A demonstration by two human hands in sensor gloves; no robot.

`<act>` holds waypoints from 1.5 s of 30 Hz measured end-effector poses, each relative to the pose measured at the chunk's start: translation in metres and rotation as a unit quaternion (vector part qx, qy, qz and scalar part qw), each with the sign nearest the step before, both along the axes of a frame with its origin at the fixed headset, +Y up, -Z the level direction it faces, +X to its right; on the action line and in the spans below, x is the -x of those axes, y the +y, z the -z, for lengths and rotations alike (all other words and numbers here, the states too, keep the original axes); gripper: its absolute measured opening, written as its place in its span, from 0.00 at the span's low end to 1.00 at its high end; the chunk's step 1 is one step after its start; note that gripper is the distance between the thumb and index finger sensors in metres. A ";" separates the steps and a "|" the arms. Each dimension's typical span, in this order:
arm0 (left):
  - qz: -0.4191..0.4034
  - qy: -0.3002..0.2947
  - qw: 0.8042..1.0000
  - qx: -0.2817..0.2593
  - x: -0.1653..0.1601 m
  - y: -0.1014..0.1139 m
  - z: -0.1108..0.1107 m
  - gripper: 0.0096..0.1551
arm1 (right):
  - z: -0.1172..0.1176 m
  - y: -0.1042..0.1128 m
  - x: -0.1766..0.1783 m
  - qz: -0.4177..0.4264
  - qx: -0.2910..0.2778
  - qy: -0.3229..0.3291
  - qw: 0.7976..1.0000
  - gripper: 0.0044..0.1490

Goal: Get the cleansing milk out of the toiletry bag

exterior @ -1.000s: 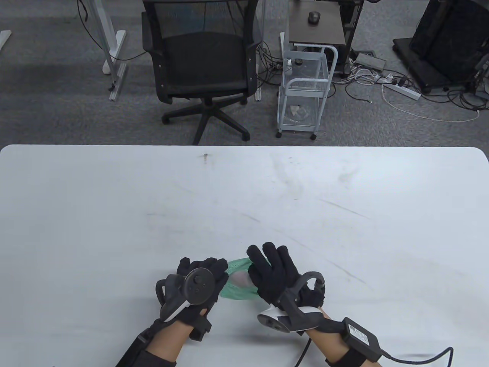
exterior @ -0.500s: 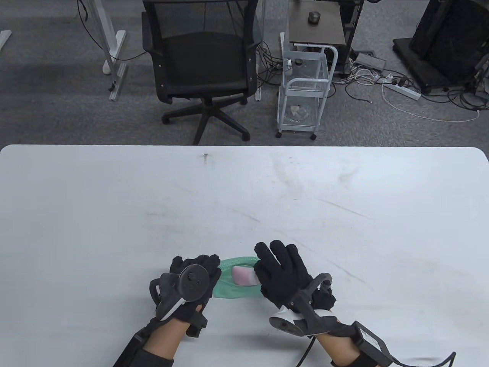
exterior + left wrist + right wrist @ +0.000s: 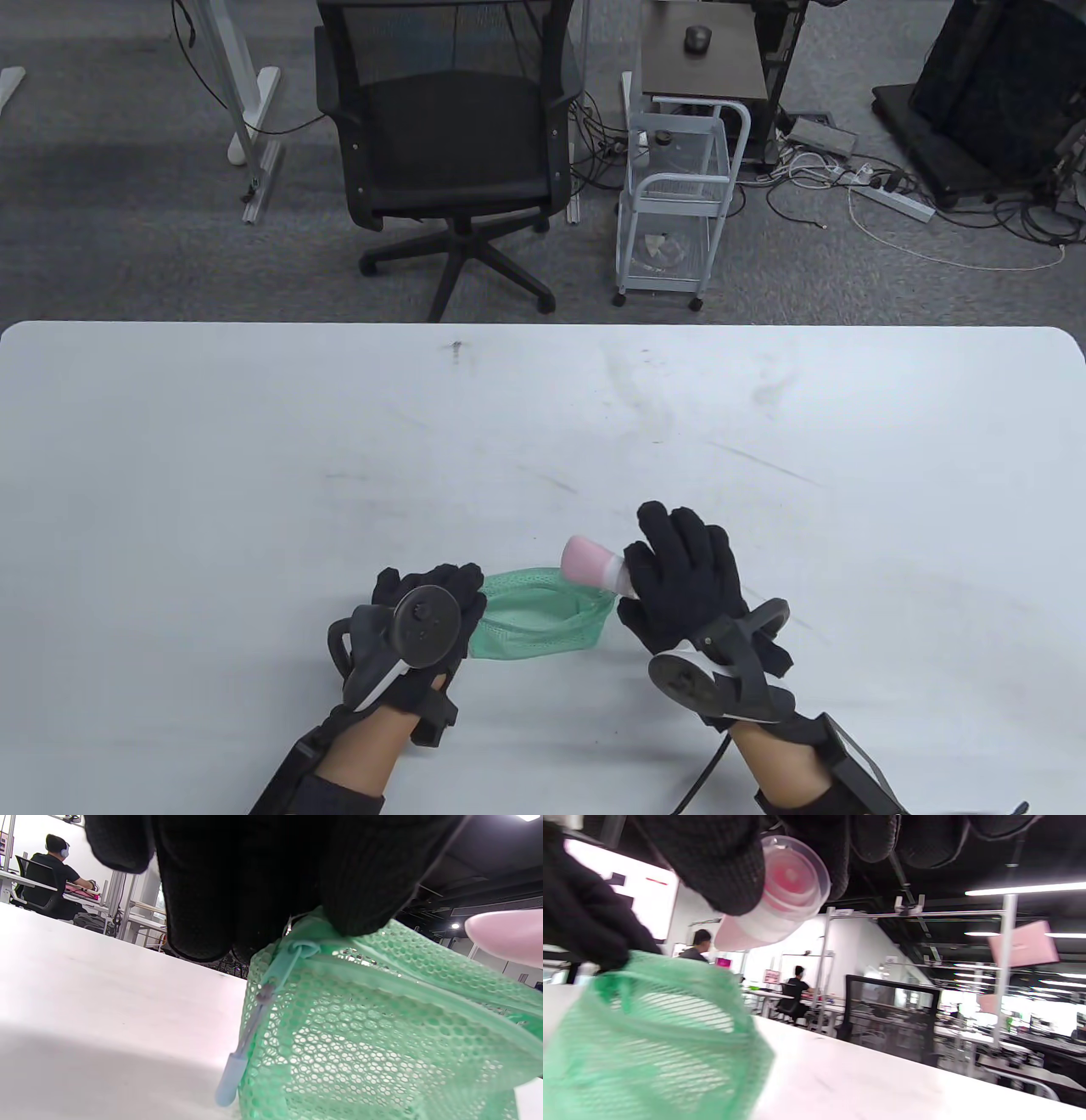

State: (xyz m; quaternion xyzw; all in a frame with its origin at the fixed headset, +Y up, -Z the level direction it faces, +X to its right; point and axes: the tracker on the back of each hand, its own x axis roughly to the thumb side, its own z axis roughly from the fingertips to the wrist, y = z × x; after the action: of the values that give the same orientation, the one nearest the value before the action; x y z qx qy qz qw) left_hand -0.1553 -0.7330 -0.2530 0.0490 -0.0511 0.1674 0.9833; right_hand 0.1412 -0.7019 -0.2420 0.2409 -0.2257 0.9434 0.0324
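Note:
A green mesh toiletry bag [image 3: 539, 621] lies open on the white table [image 3: 543, 407] near the front edge. My left hand [image 3: 428, 607] pinches the bag's left end by the zipper [image 3: 271, 980]. My right hand [image 3: 679, 577] grips a pink cleansing milk tube [image 3: 591, 562] by its clear cap end and holds it above the table, just right of the bag's opening. The tube is clear of the bag. In the right wrist view the cap [image 3: 791, 885] sits between my fingers [image 3: 721, 870], with the bag [image 3: 649, 1043] below.
A black office chair [image 3: 450, 144] and a small white cart [image 3: 679, 204] stand on the floor beyond the table's far edge. Cables lie on the floor at the back right.
My right hand has drawn the pink tube out of the bag and moved it up and to the right. My left hand has stayed on the bag's left end.

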 end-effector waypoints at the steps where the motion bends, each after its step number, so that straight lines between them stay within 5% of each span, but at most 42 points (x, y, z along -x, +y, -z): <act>1: 0.000 0.000 1.000 0.000 0.000 0.000 0.000 0.23 | 0.002 0.000 -0.003 0.005 0.005 -0.011 1.000 0.41; 13: -0.001 0.001 1.000 0.004 0.001 0.000 0.000 0.24 | 0.038 -0.016 -0.052 0.043 0.136 -0.184 0.972 0.41; 27: -0.002 0.001 1.000 0.008 0.002 0.000 0.000 0.23 | 0.062 -0.054 -0.071 0.043 0.218 -0.236 0.946 0.40; 45: -0.004 0.002 1.000 0.013 0.004 0.000 0.000 0.24 | 0.068 -0.076 -0.073 0.014 0.318 -0.270 0.908 0.41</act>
State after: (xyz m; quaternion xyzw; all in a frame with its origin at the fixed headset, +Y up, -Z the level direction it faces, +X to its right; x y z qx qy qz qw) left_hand -0.1590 -0.7334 -0.2529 0.0368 -0.0471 0.1722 0.9833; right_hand 0.2139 -0.7783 -0.3100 -0.0498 0.0831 0.9936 0.0587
